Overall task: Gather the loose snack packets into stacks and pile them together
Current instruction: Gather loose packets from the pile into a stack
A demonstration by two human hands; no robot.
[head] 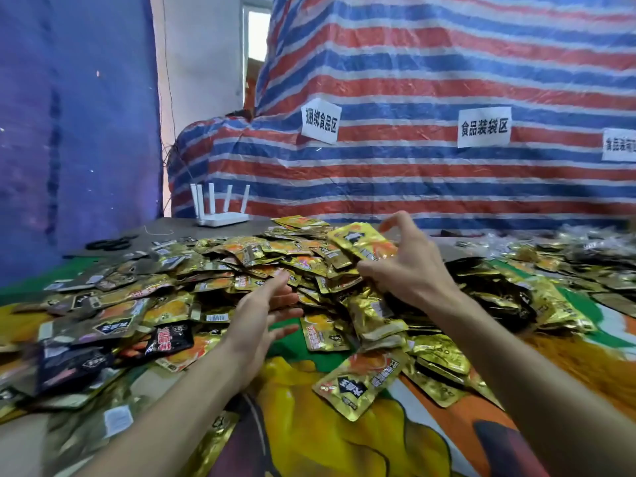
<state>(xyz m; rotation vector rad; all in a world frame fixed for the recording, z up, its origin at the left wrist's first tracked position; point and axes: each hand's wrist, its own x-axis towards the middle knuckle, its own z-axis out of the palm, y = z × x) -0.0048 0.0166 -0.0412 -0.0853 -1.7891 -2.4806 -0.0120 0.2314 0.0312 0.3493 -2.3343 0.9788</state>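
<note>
A wide heap of loose gold and black snack packets [241,263] covers the table. My left hand [265,315] reaches out over the heap's near edge with straight, spread fingers and holds nothing. My right hand [406,266] is raised above the middle of the heap, and its thumb and curled fingers grip a gold packet [361,241] tilted upward. A single gold packet [358,380] lies apart on the cloth near me. More gold packets [550,304] are heaped to the right.
A printed green, orange and yellow cloth [344,442] covers the table. A white router [222,215] and black scissors [110,243] sit at the far left. A striped tarp [413,173] with paper labels hangs behind.
</note>
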